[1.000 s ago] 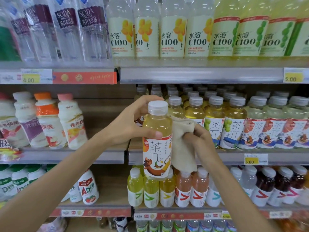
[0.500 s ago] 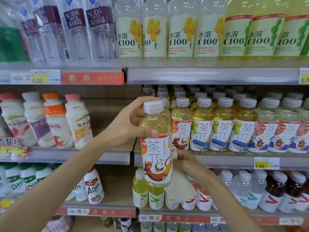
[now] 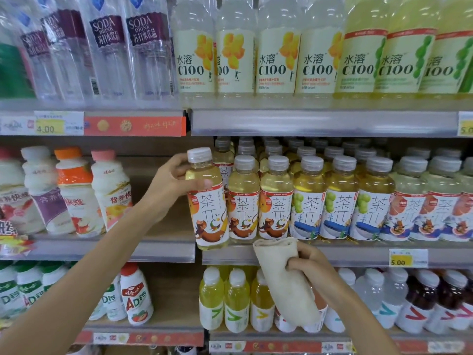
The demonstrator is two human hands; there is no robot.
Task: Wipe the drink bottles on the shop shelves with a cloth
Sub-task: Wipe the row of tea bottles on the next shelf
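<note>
Left hand [image 3: 176,180] centre frame, fingers and thumb wrapped round shoulder of tea bottle [image 3: 208,216]: white cap, orange animal label. Bottle slightly tilted, at left end of matching row [image 3: 275,201] on middle shelf [image 3: 345,254], base overlapping shelf front edge. Right hand [image 3: 313,265] lower centre-right, fingers curled on beige cloth [image 3: 286,283], which hangs before lower-shelf bottles [image 3: 236,301]. Cloth near tea bottle, not touching.

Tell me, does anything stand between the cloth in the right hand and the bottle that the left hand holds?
Nothing visible does. The left hand grips the tea bottle at the left end of its row; the right hand holds the cloth lower and to the right, with only the shelf edge behind the gap.
</note>
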